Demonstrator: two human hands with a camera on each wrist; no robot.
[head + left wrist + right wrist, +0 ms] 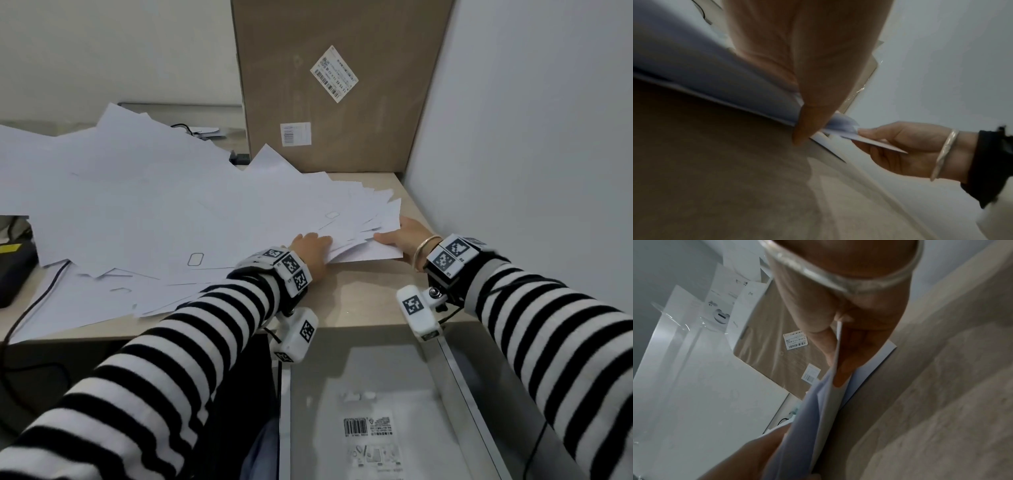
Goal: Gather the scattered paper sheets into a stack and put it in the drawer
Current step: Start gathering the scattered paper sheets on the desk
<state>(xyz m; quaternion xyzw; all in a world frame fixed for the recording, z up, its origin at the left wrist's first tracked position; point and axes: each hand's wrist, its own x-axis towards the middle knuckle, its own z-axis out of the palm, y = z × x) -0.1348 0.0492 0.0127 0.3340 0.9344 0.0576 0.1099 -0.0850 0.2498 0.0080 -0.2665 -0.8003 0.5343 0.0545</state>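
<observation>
White paper sheets (154, 205) lie fanned and overlapping across the beige desk (370, 294). My left hand (318, 245) has its fingers on top of the fan's near right edge, and its thumb (801, 129) comes down at the sheets' edge (715, 81). My right hand (394, 240) pinches the sheets' right corner, thumb on top and fingers underneath (836, 363). The open drawer (286, 411) is below the desk edge, under both wrists. A clear plastic bag with a barcode label lies inside it.
A tall cardboard box (342, 102) stands at the back of the desk, against a white wall (513, 171) on the right. At the far left sits a black device (13, 267) with a dark cable (30, 308) running off the desk's front.
</observation>
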